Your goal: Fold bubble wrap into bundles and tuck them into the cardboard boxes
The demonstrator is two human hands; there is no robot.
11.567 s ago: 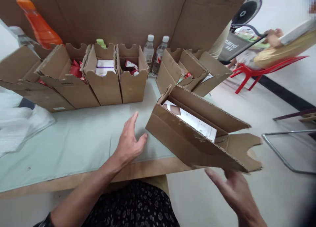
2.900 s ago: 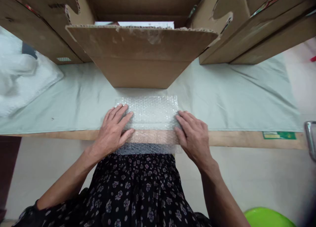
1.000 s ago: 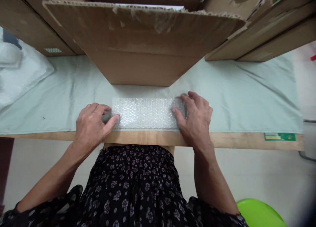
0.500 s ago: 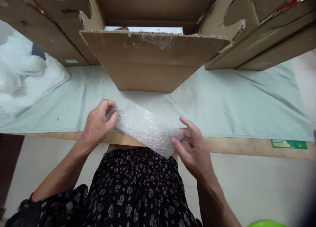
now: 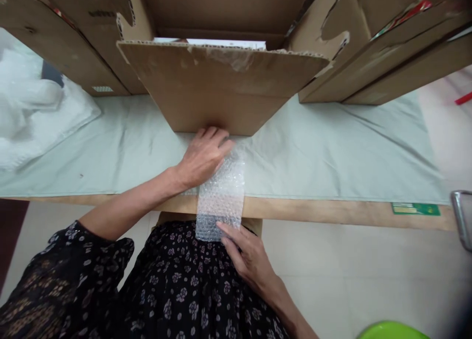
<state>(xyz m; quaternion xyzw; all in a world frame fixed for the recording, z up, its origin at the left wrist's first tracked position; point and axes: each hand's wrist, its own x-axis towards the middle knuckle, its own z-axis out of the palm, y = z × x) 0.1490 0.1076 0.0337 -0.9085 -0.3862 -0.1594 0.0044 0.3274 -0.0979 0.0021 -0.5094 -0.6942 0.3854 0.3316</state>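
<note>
Bubble-wrap strip: on pale green cloth at far end, near end past wooden table edge, over dark floral clothing. Long axis approx. fore-aft, square-ish across table edge, far end tipped slightly to R.

L hand: at far end, on strip's L side, palm down. Fingers bent, mostly together; strip runs down-R from them, toward wearer. Grip under palm hidden, can't tell if clamped. Fingertips close by base of open cardboard box; contact w/ box unclear.

R hand: at near end, R side. Index on strip, thumb a little apart, near bottom edge; strip lies ahead of & L of fingers. Other fingers partly hidden, so pinch vs. light touch can't be told.

Key relation: hands at opp. ends of long axis, L far, R near; overhanging part nearer R. L forearm enters from L side, R from below.

Also: white wrapped pile on cloth far L; green label on table edge, well to R of strip
</note>
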